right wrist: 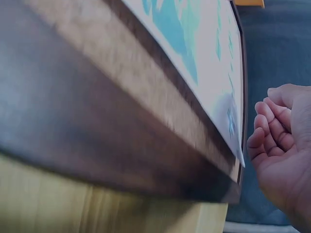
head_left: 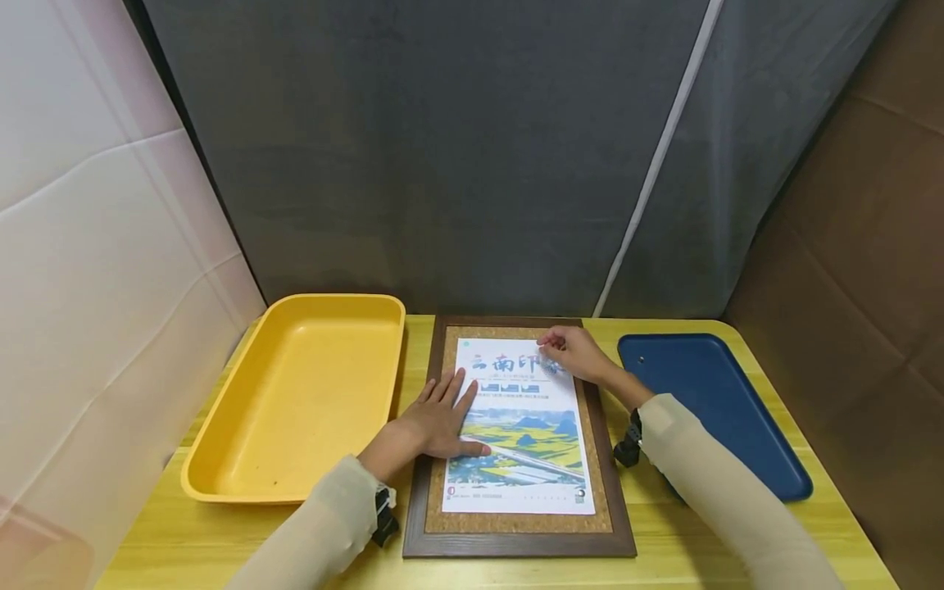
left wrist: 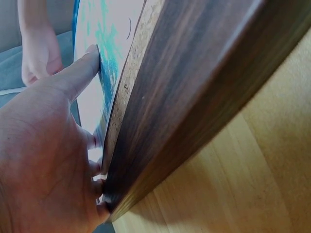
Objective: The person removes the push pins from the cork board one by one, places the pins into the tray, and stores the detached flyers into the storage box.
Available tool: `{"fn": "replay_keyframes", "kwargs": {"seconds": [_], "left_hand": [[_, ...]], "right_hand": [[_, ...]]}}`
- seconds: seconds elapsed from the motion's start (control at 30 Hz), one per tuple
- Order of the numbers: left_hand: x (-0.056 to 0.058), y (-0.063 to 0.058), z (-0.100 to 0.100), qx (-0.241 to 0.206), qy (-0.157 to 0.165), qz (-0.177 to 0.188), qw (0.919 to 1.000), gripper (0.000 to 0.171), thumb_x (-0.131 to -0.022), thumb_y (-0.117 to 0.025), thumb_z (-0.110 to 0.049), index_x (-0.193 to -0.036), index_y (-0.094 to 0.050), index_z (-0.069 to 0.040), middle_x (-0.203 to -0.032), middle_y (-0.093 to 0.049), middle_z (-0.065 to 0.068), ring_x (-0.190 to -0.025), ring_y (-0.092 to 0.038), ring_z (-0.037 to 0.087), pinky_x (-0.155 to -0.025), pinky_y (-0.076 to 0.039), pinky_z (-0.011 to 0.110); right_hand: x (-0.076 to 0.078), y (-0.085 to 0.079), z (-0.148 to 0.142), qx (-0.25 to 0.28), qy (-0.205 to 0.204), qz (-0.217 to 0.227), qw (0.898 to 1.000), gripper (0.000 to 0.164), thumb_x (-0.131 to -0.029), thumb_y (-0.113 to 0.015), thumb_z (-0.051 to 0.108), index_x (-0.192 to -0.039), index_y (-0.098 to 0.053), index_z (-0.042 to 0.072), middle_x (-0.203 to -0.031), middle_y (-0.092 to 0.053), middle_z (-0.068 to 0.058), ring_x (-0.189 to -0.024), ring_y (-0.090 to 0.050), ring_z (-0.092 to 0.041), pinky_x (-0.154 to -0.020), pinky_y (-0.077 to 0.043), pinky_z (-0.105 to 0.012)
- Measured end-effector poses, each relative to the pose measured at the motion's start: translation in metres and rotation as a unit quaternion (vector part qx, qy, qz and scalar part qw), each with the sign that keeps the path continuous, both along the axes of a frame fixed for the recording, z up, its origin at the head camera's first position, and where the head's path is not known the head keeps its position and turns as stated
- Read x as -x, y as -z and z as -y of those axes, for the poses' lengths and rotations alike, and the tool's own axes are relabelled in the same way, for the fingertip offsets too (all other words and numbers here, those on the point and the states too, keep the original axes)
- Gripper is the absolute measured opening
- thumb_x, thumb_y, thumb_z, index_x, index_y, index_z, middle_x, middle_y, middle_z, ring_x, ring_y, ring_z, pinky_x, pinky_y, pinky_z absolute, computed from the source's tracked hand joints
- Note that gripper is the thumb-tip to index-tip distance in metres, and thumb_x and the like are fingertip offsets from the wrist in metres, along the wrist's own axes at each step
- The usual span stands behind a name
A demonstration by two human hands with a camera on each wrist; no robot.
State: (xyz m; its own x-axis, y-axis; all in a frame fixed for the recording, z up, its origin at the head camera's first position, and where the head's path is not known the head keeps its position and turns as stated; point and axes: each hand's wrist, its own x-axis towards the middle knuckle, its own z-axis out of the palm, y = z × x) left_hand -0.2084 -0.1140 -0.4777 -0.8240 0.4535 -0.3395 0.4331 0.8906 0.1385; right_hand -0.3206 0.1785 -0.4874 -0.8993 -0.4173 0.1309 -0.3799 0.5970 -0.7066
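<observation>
A white printed poster (head_left: 516,385) with blue writing and a landscape lies on a cork board (head_left: 516,524) in a dark brown wooden frame (head_left: 516,546). My left hand (head_left: 442,416) rests on the poster's left edge, fingers spread, its thumb over the picture. The right hand (head_left: 575,352) is over the poster's top right part, covering some of the writing. Its fingers (right wrist: 272,127) are curled, thumb and index tips close together; I cannot tell whether something small is between them. A small green dot (head_left: 465,344) marks the poster's top left corner.
A deep yellow tray (head_left: 295,401) stands left of the frame. On the right lies a shallow blue tray (head_left: 726,418) with small shiny bits (head_left: 640,360) near its far left corner. A dark grey curtain (head_left: 479,164) hangs behind the wooden table (head_left: 177,541).
</observation>
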Motion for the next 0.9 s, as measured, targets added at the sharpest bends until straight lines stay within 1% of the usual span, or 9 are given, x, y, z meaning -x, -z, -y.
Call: {"fn": "replay_keyframes", "kwargs": {"seconds": [0.23,0.57,0.77,0.9], "left_hand": [[0.0,0.0,0.0,0.0,-0.001,0.003,1.0,0.113,-0.092,-0.056,-0.081,-0.172,-0.013,-0.013,-0.178,0.001,0.015,-0.165,-0.001,0.035,-0.132,-0.007,0.054],[0.0,0.001,-0.002,0.003,-0.001,0.0,1.0,0.113,-0.092,-0.055,-0.081,-0.172,-0.013,-0.013,-0.178,0.001,0.015,-0.165,-0.002,0.035,-0.132,-0.007,0.054],[-0.001,0.0,-0.001,0.003,-0.001,0.002,1.0,0.113,-0.092,-0.055,-0.081,-0.172,-0.013,-0.013,-0.178,0.001,0.015,-0.165,-0.002,0.036,-0.132,-0.007,0.054],[-0.001,0.0,-0.001,0.002,-0.002,0.003,1.0,0.113,-0.092,-0.056,-0.081,-0.172,-0.012,-0.013,-0.178,0.001,0.015,-0.165,-0.002,0.035,-0.132,-0.007,0.054]], "right_hand": [[-0.002,0.001,0.02,0.004,-0.02,-0.007,1.0,0.02,-0.102,-0.068,0.007,-0.116,-0.075,-0.005,-0.1,-0.074,-0.011,-0.088,-0.063,-0.021,-0.081,-0.054,-0.031],[0.002,0.003,0.039,0.028,-0.043,0.005,0.999,0.021,-0.102,-0.068,0.008,-0.117,-0.073,-0.007,-0.099,-0.072,-0.012,-0.087,-0.063,-0.019,-0.079,-0.053,-0.028],[0.004,0.002,0.052,0.012,-0.032,0.014,0.999,0.021,-0.103,-0.067,0.009,-0.117,-0.074,-0.005,-0.1,-0.072,-0.011,-0.087,-0.062,-0.018,-0.08,-0.053,-0.028],[0.007,0.003,0.059,0.0,-0.03,0.004,1.0,0.019,-0.103,-0.068,0.009,-0.115,-0.074,-0.004,-0.098,-0.072,-0.01,-0.086,-0.063,-0.017,-0.079,-0.053,-0.028]]}}
